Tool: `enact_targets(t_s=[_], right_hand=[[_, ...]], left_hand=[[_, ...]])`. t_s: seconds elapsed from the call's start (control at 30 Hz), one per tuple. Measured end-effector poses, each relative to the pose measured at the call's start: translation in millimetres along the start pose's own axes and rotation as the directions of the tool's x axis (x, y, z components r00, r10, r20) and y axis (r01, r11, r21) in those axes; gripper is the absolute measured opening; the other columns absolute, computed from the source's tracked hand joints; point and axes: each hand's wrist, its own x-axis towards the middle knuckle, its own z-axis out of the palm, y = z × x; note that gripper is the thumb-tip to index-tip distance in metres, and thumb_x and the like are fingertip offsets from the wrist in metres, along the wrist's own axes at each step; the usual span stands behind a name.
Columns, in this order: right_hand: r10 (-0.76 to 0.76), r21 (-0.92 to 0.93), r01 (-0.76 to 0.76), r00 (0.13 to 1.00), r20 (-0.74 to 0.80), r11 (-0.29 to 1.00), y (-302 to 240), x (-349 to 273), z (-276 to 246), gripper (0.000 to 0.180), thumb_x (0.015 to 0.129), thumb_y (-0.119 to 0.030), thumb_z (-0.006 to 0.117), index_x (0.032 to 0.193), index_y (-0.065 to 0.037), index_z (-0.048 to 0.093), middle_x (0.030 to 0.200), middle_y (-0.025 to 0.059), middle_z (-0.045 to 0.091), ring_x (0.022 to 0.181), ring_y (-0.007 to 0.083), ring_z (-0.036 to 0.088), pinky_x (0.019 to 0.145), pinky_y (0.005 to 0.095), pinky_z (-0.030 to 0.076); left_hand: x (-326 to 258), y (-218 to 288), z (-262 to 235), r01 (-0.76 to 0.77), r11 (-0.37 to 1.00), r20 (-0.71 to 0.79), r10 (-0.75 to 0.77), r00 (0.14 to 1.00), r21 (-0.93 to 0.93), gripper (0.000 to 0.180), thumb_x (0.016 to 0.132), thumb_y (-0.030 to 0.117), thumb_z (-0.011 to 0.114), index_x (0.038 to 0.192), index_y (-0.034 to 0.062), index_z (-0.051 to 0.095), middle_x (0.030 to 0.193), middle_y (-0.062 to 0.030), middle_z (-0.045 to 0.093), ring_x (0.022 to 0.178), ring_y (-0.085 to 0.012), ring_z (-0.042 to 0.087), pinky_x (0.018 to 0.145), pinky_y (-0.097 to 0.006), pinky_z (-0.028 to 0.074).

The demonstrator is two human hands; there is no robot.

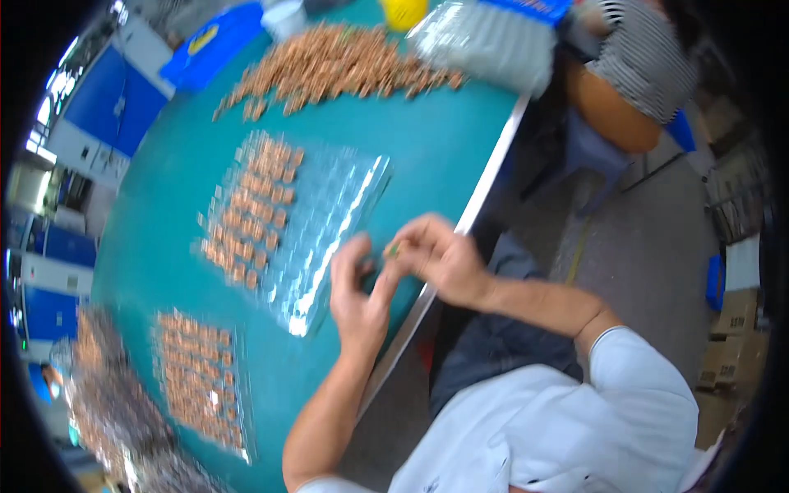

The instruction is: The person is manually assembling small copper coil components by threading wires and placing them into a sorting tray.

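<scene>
**Small copper part pinched at the table edge**

A white sleeve (575, 419) fills the lower foreground, nearest the camera. From it the right hand (440, 259) is extended to the metal-trimmed table edge (485, 185), where a small copper part (393, 249) is pinched between its fingertips. The left hand (357, 287) is held just beside it, fingers loosely curled and narrow; whether anything is gripped there cannot be told.

Just beyond the hands, one clear blister tray (329, 214) is laid on the teal table (436, 140), its left columns filled with copper parts, its right columns bare. A second tray (201, 378), fully filled, is set near the lower left. Bare table is left between the two trays and toward the right edge. One loose heap of copper parts (337, 62) is spread at the far end, beside a stack of clear trays (485, 37). A second person in a striped top (645, 57) is seated past the edge.
</scene>
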Motion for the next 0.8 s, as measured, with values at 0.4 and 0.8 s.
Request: enact_targets(t_s=[0.4,0.8], right_hand=[[-0.203,-0.416,0.23,0.973,0.109,0.88,-6,-13,-4,0.021,0.086,-0.009,0.07,0.106,-0.004,0.065,0.104,0.0086,0.059,0.093,0.02,0.062,0.073,0.0296,0.055],[-0.041,-0.398,0.113,0.982,0.186,0.91,-15,30,-15,0.02,0.094,-0.013,0.064,0.111,-0.003,0.069,0.094,0.0024,0.058,0.072,0.0073,0.056,0.061,0.021,0.047]], left_hand=[[-15,5,9,0.032,0.957,0.061,-0.015,0.998,-0.289,0.019,0.097,0.007,0.058,0.112,-0.0041,0.061,0.105,-0.0081,0.063,0.094,-0.0141,0.061,0.087,-0.028,0.049],[0,-3,1,0.079,0.978,0.149,-0.051,0.988,-0.191,0.023,0.091,0.008,0.066,0.112,-0.0029,0.065,0.095,-0.0047,0.062,0.087,-0.0121,0.058,0.079,-0.025,0.047]])
